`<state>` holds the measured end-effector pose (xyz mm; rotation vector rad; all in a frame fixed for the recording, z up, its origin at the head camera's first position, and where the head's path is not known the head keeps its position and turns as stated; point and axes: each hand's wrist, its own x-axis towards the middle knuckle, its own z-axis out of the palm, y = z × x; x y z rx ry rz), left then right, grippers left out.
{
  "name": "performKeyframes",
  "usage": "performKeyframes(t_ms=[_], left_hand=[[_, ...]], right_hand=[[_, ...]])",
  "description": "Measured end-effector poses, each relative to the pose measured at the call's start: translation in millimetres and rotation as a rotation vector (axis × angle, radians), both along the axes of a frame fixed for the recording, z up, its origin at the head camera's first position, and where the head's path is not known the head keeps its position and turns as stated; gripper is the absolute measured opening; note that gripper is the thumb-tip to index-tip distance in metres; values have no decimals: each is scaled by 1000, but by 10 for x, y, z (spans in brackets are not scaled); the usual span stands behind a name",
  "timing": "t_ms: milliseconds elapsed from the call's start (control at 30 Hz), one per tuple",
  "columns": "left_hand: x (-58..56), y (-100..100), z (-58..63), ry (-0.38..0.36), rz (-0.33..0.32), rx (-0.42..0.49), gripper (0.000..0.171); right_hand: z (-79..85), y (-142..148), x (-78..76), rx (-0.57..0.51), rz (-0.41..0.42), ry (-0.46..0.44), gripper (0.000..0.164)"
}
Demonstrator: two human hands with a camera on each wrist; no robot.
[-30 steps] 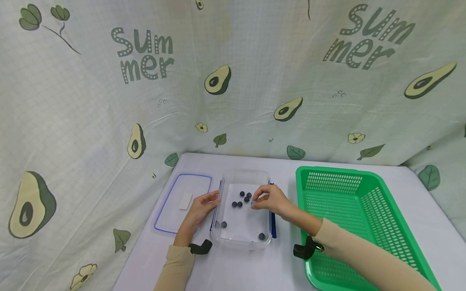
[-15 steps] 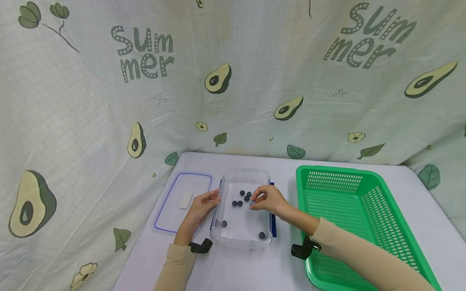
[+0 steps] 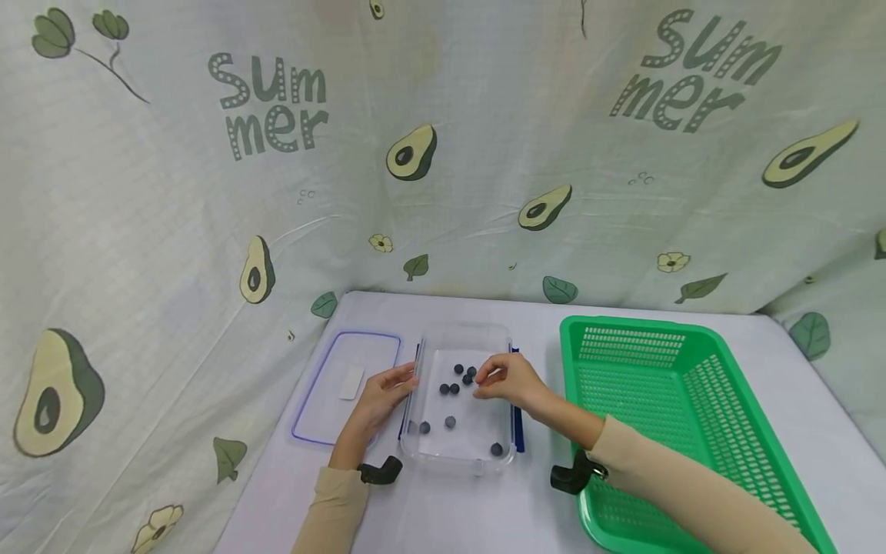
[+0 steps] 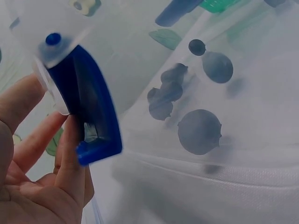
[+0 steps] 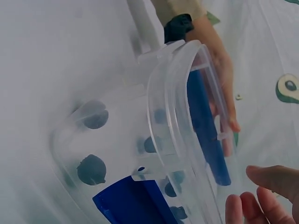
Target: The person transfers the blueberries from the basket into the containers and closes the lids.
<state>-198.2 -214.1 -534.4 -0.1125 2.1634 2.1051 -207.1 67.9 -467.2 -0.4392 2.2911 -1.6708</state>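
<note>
In the head view a clear plastic food container (image 3: 477,438) holds several blueberries (image 3: 451,422), most grouped near its far half. My left hand (image 3: 379,400) rests its fingertips against the container's left rim. The left wrist view shows those fingers extended beside the dark blue side latch (image 4: 100,109). My right hand (image 3: 515,382) hovers over the container's right side. In the right wrist view its thumb and fingers stand apart, nothing between them. Two blueberries (image 5: 91,170) show through the wall near the container's close end there.
A clear lid with a blue seal (image 3: 301,408) and a white label (image 3: 351,383) lies left of the container. To the right stands a large green slotted basket (image 3: 571,362). A printed cloth (image 3: 484,254) hangs behind the white-covered table (image 3: 477,515).
My right hand has let go of a blueberry, and one more now lies in the container's near middle. The right hand has hardly moved; the left stays at the rim.
</note>
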Motion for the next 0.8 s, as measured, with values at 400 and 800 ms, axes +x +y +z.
performKeyframes(t_ms=[400,800], left_hand=[[41,-143,12,64,80,-149,49],[123,-235,130,354,-2,-226,44]], right_hand=[[236,132,-101,-139,-47,-4,19],[458,772,-186,-269,-192,86,32]])
